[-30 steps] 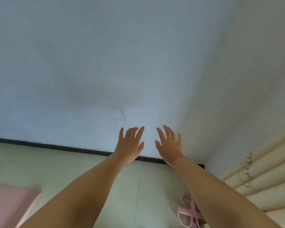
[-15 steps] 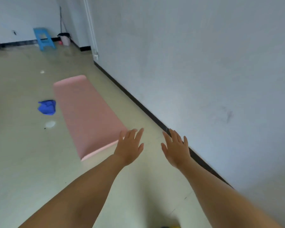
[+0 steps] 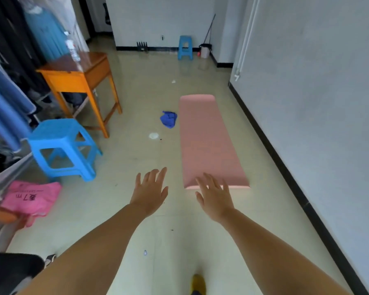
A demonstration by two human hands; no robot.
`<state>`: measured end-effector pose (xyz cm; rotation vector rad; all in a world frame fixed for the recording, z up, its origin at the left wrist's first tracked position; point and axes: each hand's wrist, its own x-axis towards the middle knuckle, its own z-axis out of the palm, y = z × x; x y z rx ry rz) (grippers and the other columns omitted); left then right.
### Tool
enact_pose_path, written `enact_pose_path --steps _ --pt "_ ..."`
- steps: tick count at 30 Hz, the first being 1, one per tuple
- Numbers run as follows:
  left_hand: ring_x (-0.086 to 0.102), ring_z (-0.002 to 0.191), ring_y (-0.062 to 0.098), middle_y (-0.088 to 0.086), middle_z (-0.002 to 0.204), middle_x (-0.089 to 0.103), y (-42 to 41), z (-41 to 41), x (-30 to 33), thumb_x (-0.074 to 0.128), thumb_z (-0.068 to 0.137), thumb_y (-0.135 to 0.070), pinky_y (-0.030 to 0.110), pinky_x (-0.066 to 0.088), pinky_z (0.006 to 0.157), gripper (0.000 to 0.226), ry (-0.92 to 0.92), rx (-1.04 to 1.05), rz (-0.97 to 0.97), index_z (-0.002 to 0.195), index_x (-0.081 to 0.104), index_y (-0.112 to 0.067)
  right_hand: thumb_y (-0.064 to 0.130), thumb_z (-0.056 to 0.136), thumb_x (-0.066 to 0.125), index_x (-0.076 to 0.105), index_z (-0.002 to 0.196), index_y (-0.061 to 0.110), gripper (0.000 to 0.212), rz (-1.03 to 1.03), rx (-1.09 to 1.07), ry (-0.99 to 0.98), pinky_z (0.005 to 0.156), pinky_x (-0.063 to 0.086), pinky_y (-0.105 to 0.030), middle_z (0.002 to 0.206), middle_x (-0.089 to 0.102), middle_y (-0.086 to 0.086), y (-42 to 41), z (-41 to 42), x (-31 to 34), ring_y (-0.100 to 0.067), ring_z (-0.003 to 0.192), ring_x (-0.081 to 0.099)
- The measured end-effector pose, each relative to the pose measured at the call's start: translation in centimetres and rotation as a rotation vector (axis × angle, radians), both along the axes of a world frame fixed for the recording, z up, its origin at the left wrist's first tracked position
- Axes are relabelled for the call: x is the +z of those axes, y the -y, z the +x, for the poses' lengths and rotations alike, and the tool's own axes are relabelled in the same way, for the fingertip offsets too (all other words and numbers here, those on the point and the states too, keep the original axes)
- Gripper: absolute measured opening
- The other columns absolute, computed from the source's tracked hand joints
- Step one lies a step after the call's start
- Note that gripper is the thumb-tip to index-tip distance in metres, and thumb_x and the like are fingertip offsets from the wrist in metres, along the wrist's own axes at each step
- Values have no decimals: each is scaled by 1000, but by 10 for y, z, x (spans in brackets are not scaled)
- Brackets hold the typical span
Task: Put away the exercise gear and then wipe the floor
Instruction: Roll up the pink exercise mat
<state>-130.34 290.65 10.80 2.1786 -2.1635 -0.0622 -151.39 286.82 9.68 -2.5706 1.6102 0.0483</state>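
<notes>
Both hands are empty. The left hand [image 3: 150,191] and the right hand [image 3: 214,198] are held out ahead at arm's length, palms down, fingers straight and spread, gripping nothing and touching nothing. In the head view the right fingers [image 3: 209,182] overlap the near edge of the mat [image 3: 205,141], but whether they reach it cannot be told; the hand looks to be above the floor rather than on it.

That pink mat lies unrolled and flat on the floor [image 3: 136,96], its long side running close along the right wall [image 3: 317,103]. Just left of its far half is a crumpled blue cloth [image 3: 168,119], and nearer, a white smear [image 3: 153,135] on the tiles. Further left stand a blue stool [image 3: 62,145] and an orange desk [image 3: 79,75], with a pink bag [image 3: 30,196] slumped near the stool.

By my reading, the first step is barely begun: the gear is still out and no wiping has started. The next move calls for bending to the mat's near edge, taking it with both hands and rolling it away tightly and evenly, so it stays square to the wall. The cloth looks the likely wiper for afterwards, with the smear an obvious target.
</notes>
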Motion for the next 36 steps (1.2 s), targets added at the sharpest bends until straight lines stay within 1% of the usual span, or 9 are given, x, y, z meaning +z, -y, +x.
enact_pose_path --steps 1,5,7,11,16,22,28,31,36 --pt "30 136 22 5 147 30 5 4 -2 31 99 -37 47 12 117 60 -11 0 7 151 6 -19 41 98 12 14 150 23 55 -5 5 -8 116 8 -47 159 9 -5 8 5 -2 -18 147 8" --pt "29 136 20 3 148 27 44 4 -15 29 99 -38 47 11 118 60 -7 -35 56 150 4 -20 35 101 26 15 150 23 52 26 -25 2 117 8 -46 159 11 -4 49 3 -16 -18 146 10" --pt "29 136 21 4 148 28 76 -4 -20 28 99 -38 47 11 118 60 7 -64 70 151 4 -19 36 101 26 13 150 23 52 43 -54 -10 117 8 -47 159 10 -3 78 -7 -23 -17 146 9" --pt "30 136 21 4 148 27 152 -31 -31 27 100 -39 47 11 118 59 16 -117 98 151 4 -19 37 101 27 15 149 22 52 61 -119 -16 115 14 -46 158 14 -4 147 -36 -33 -19 145 13" --pt "31 135 21 5 148 28 237 -65 -40 29 100 -37 44 14 117 58 0 -166 130 150 8 -19 37 102 26 15 150 22 52 134 -176 -66 116 14 -49 157 16 -5 234 -74 -38 -21 145 15" --pt "33 134 22 5 147 30 322 -71 -65 31 99 -36 44 15 116 59 -27 -154 213 150 7 -18 34 101 28 19 148 22 49 213 -197 -114 116 15 -49 155 20 -5 316 -96 -53 -22 144 18" --pt "32 134 21 4 147 29 429 -71 -105 31 99 -34 43 15 116 58 -88 -209 266 150 6 -19 23 98 33 29 143 18 45 303 -273 -215 115 18 -50 152 26 -7 408 -99 -93 -24 141 23" --pt "34 133 20 4 147 30 481 -65 -134 31 99 -33 42 18 116 58 -109 -247 331 150 7 -20 17 95 34 31 141 18 46 391 -351 -215 113 20 -47 148 30 -7 453 -92 -121 -25 138 27" --pt "40 128 20 5 144 35 562 -58 -190 31 99 -33 40 25 112 57 -65 -286 427 150 9 -19 18 94 36 34 139 19 45 482 -424 -213 112 21 -42 144 34 -5 520 -95 -180 -26 135 30"
